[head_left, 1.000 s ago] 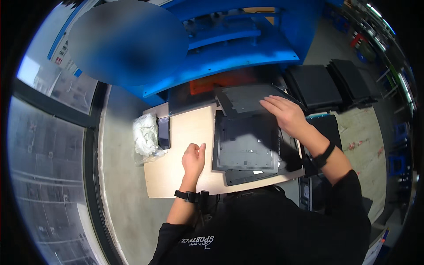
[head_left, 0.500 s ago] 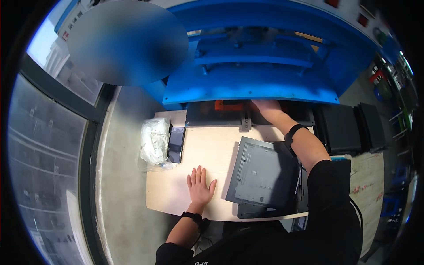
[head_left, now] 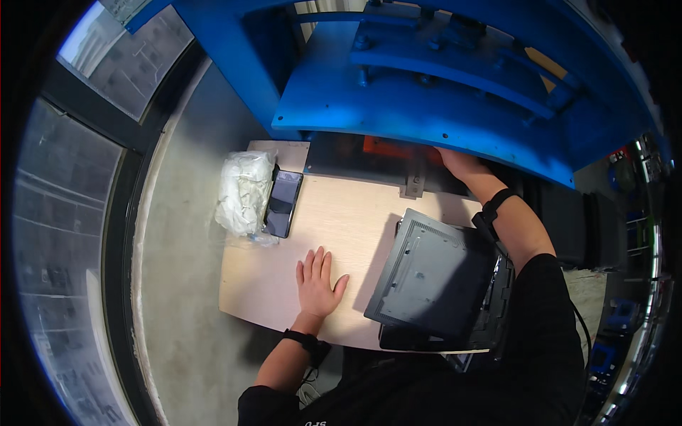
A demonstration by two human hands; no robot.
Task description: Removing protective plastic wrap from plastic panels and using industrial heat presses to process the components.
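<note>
My left hand (head_left: 317, 282) lies flat on the pale wooden table (head_left: 341, 213), fingers spread, holding nothing. It rests just left of a stack of dark grey metal panels (head_left: 433, 280) that overhangs the table's near right corner. My right hand (head_left: 456, 162) reaches under the blue machine frame (head_left: 426, 106) at the table's far edge. Its fingers are hidden by the frame, next to an orange part (head_left: 380, 148) inside.
A dark phone (head_left: 283, 203) lies at the table's far left, beside a crumpled white plastic bundle (head_left: 244, 192). A small grey bracket (head_left: 414, 186) sits at the far edge. Grey concrete floor and a glass wall lie to the left; dark trays stand at the right.
My right hand has gone from the dark panel at the table's far side to under the blue frame. My left hand has flattened onto the table. The view has tilted toward the machine.
</note>
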